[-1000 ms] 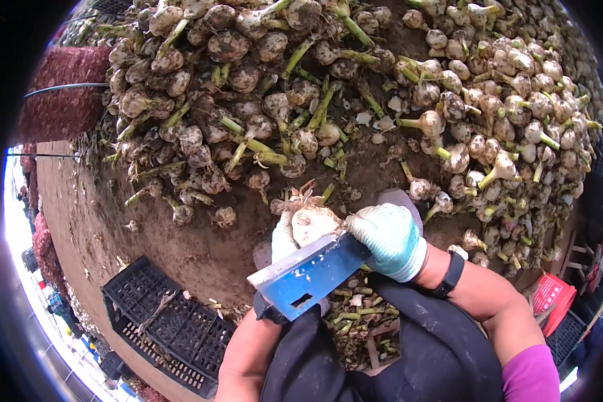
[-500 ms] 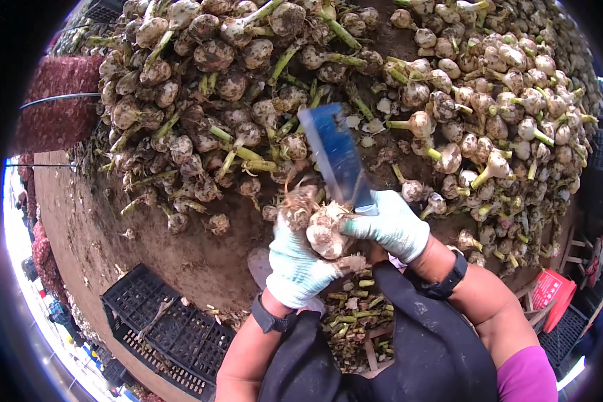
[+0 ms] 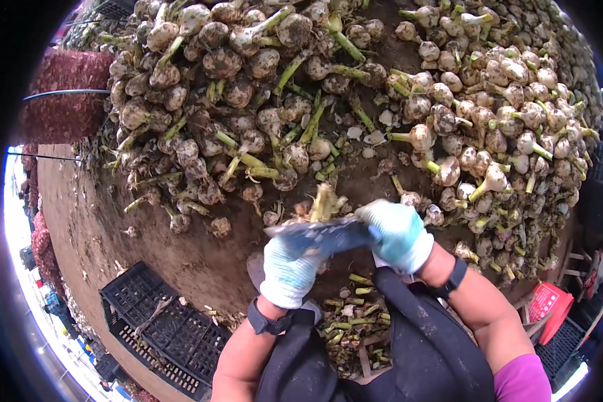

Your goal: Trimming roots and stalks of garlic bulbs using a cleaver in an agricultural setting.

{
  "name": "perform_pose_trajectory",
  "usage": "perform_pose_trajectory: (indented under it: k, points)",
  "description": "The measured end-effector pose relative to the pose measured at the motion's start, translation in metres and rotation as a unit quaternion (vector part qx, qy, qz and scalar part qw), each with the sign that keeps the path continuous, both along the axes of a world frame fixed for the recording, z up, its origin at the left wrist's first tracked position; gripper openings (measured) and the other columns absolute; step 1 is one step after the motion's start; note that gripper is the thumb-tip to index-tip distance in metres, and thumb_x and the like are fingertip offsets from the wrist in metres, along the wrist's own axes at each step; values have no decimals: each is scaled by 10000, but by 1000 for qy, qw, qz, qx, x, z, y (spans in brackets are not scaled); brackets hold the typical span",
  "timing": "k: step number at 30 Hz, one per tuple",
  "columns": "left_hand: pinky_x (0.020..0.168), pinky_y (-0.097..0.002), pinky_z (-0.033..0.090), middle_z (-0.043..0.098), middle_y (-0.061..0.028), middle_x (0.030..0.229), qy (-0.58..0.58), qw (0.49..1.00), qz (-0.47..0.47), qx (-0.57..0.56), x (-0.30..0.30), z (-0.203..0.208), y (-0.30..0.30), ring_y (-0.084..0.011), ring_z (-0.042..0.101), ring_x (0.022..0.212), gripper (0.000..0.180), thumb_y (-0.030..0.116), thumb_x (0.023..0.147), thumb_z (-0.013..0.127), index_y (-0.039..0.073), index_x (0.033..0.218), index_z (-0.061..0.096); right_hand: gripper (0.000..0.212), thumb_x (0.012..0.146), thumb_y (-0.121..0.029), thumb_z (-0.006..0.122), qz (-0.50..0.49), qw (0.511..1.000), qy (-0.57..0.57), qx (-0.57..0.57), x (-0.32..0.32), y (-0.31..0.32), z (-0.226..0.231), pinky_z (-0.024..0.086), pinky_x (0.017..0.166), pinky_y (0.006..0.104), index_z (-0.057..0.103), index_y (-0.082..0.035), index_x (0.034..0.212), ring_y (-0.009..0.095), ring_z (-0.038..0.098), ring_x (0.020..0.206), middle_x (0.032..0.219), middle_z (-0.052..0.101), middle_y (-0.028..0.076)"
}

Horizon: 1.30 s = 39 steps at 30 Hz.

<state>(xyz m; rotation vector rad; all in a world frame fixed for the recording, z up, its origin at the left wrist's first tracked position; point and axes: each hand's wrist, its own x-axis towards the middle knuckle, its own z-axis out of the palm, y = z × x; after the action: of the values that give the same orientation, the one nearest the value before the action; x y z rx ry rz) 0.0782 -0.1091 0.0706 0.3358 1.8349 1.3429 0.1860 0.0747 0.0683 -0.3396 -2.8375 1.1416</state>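
My right hand (image 3: 398,234), in a pale green-white work glove, is closed round the handle of a broad, blue-bladed knife (image 3: 335,236). The blade lies nearly level, smeared by motion, and reaches left across the front of my gloved left hand (image 3: 288,273). That hand is closed on garlic; a thick pale stem (image 3: 324,201) stands up just beyond the blade. The knife and the glove hide most of the bulb, so I cannot tell whether one bulb or more is held. Cut green stem pieces (image 3: 358,315) lie below, between my knees.
A heap of dirty, stemmed garlic (image 3: 221,63) lies ahead to the left. Shorter-stemmed, paler bulbs (image 3: 502,120) are piled on the right. A black plastic crate (image 3: 161,321) sits at lower left, a red container (image 3: 549,305) at lower right, and a filled red mesh sack (image 3: 67,97) at far left.
The knife has swung from pointing up and away to lying level across my left hand. The garlic has turned: bulbs faced me before, and now a stem points upward.
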Motion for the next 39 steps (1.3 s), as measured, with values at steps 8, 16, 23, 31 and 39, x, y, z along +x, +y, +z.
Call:
perform_pose_trajectory:
  k: [8,16,23,31,39]
  points:
    - [733,-303,478,608,-82,928,-192,956,-72,212,4,94,102,-164,589,838,372,73,716,663,26,1063,538,278,662,-132,714,-302,934,23,-187,39,33,-55,474,579,288,575,5,860,169,586,606,705,621,89]
    - [959,-514,293,568,-102,990,679,566,-250,-395,-80,-60,53,-269,525,964,318,153,827,442,74,1124,523,267,668,-175,731,-340,904,-134,-220,25,26,-23,440,536,283,576,-26,827,138,508,527,594,565,49]
    - [765,-369,455,642,-170,800,355,749,-337,-448,-77,-37,56,-314,623,784,503,295,621,704,30,1028,573,280,659,-196,737,-270,951,-58,-138,14,11,-20,457,546,313,587,-42,838,210,566,573,634,583,81]
    - [764,-249,475,574,-30,977,-235,965,6,119,-33,0,13,-120,565,856,589,46,725,690,27,1240,404,101,740,-140,550,-13,995,19,98,-7,-22,5,424,458,351,546,-81,823,239,531,521,647,498,87]
    - [702,-249,491,593,-47,917,-278,943,114,144,-28,-12,7,-118,577,789,235,144,900,456,22,1095,503,147,683,-135,560,40,990,65,119,-15,-37,18,397,452,334,523,-71,809,214,506,528,631,465,62]
